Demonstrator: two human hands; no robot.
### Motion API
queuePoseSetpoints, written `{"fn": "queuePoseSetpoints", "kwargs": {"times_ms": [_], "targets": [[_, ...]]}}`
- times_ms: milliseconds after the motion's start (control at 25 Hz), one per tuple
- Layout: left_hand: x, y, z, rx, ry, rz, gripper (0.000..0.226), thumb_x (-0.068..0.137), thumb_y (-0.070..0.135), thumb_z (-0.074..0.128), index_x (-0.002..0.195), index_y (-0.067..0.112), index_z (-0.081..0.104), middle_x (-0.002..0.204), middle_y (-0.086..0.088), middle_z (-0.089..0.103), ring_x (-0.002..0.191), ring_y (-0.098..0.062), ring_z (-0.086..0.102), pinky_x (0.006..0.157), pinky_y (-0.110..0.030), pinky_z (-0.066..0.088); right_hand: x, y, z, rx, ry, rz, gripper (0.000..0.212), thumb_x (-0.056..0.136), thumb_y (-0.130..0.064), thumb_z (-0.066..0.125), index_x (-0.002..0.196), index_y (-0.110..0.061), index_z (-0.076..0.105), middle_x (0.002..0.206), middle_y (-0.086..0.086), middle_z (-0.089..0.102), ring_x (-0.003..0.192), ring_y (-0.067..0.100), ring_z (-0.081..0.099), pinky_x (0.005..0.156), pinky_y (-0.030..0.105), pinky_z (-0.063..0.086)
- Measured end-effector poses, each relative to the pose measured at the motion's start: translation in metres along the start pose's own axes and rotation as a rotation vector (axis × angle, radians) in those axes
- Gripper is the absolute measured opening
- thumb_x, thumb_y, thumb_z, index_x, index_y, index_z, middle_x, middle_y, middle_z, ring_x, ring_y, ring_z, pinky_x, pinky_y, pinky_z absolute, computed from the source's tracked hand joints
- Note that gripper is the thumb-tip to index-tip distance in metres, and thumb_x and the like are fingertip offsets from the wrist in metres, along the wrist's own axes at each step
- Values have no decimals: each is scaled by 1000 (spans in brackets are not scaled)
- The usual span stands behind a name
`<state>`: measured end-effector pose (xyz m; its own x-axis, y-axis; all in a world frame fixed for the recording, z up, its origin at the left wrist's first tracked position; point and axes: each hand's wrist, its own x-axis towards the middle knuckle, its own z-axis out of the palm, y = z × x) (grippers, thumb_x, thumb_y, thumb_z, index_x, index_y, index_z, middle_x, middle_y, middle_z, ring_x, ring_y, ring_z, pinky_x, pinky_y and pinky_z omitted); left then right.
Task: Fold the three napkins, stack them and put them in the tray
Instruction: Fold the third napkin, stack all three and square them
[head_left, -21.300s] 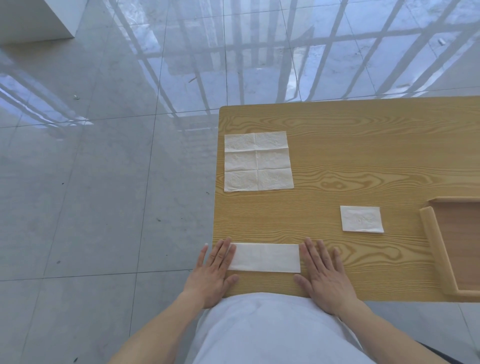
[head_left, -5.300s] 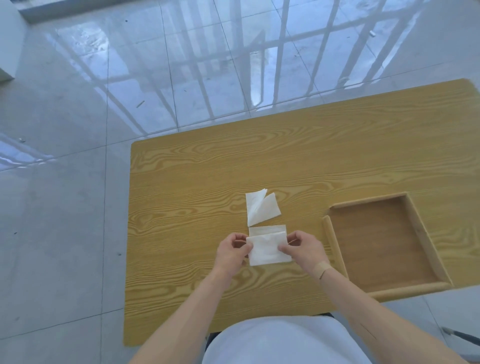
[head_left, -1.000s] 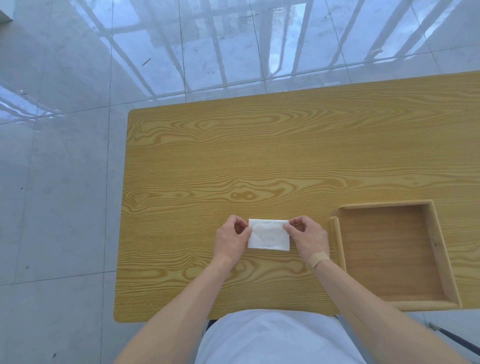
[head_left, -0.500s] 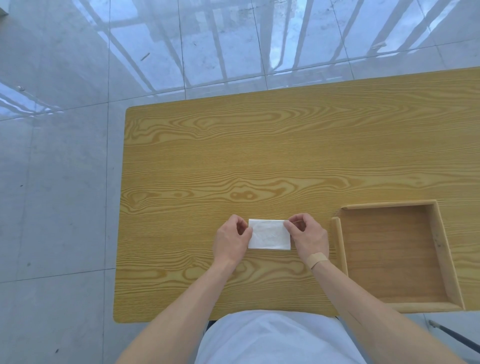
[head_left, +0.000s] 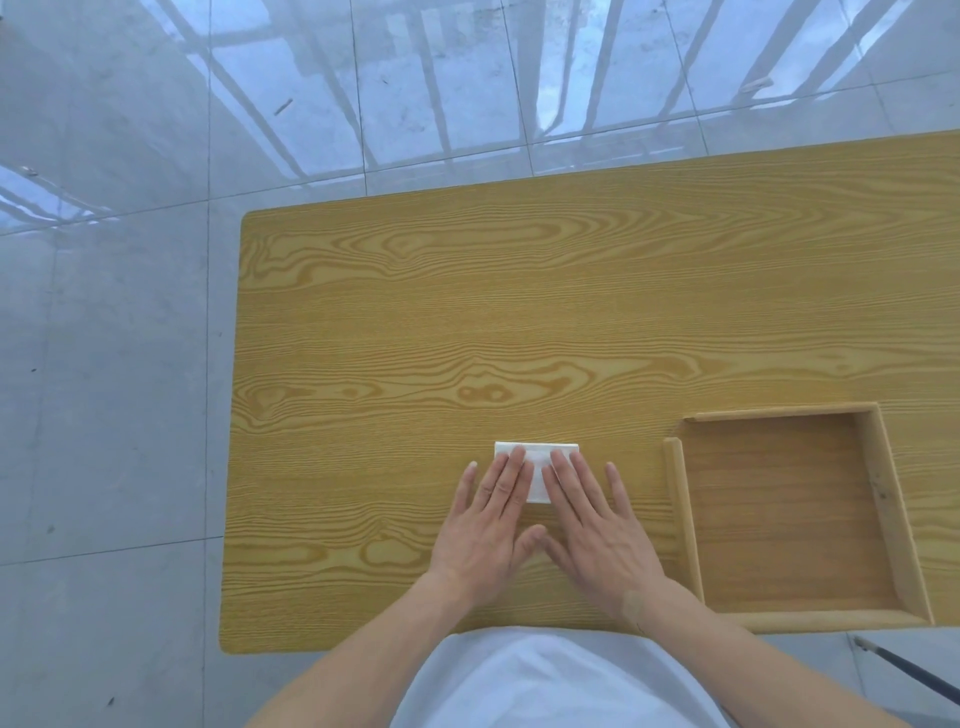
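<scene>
Grey tiles surround the wooden table (head_left: 519, 322). Its empty tray (head_left: 680, 519) waits just right of the napkin stack (head_left: 537, 460). Both the left hand (head_left: 485, 525) and the right hand (head_left: 592, 525) lie flat and open on the stack, grasping nothing, probably to press the folds.

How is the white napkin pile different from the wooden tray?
The napkin pile is white paper; the tray is brown wood. The napkin pile is smaller than the tray. The left hand and right hand lie flat on the napkin pile; nothing touches the tray, which is empty. Both sit on the table.
</scene>
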<state>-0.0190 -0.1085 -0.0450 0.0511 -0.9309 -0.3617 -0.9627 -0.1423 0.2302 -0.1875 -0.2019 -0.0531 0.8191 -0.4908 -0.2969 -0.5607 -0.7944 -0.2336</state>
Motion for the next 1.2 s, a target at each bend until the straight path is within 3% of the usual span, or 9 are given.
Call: {"fn": "queuePoseSetpoints", "kwargs": {"times_ms": [400, 520, 600, 680, 840, 1000, 1200], "targets": [[10, -6, 2, 5, -111, -46, 73, 100, 58, 10, 153, 15, -14, 160, 1, -27, 147, -17, -22, 117, -49, -10, 16, 8, -4, 62, -140, 20, 76, 97, -63, 20, 153, -21, -7, 163, -1, -13, 149, 20, -11, 117, 54, -3], [9, -8, -6, 10, -53, -26, 72, 100, 57, 15, 155, 14, 0, 165, -2, -9, 150, -18, -9, 119, -50, -2, 17, 8, -14, 74, -69, 10, 74, 96, -60, 27, 154, -20, 6, 164, 2, 3, 150, 22, 2, 118, 53, 5], [14, -10, -19, -24, 12, -8, 65, 101, 54, 22, 152, 14, 24, 162, -4, 19, 148, -22, 17, 117, -48, 19, 23, 9, -27, 149, 20, 57, 64, 94, -53, 39, 149, -21, 30, 157, 0, 31, 145, 22, 26, 116, 48, 24], [26, -13, -36, -62, 74, -27, 55, 100, 47, 36, 147, 16, 38, 152, -2, 40, 138, -22, 35, 107, -42, 34, 33, 13, -40, 212, 68, 167, 59, 92, -45, 52, 144, -21, 39, 147, -1, 45, 136, 23, 38, 106, 43, 36], [53, -17, -64, -13, -6, -159, 49, 92, 28, 54, 139, 21, 43, 135, -1, 49, 122, -24, 46, 95, -39, 40, 49, 13, -54, 124, -44, 242, 59, 85, -42, 65, 138, -28, 43, 130, -2, 51, 121, 24, 41, 93, 37, 38], [66, -13, -78, -13, -69, -209, 33, 87, 18, 58, 119, 22, 52, 119, -3, 52, 114, -25, 46, 90, -37, 40, 59, 10, -62, 186, -87, 291, 47, 82, -38, 68, 124, -31, 48, 118, -3, 51, 111, 24, 40, 88, 37, 37], [71, -9, -82, -55, -152, -268, 22, 83, 13, 58, 104, 20, 54, 114, -5, 44, 110, -26, 38, 86, -36, 40, 62, 11, -67, 207, -101, 293, 35, 77, -30, 69, 105, -26, 49, 109, -4, 47, 104, 23, 39, 82, 36, 37]]}}
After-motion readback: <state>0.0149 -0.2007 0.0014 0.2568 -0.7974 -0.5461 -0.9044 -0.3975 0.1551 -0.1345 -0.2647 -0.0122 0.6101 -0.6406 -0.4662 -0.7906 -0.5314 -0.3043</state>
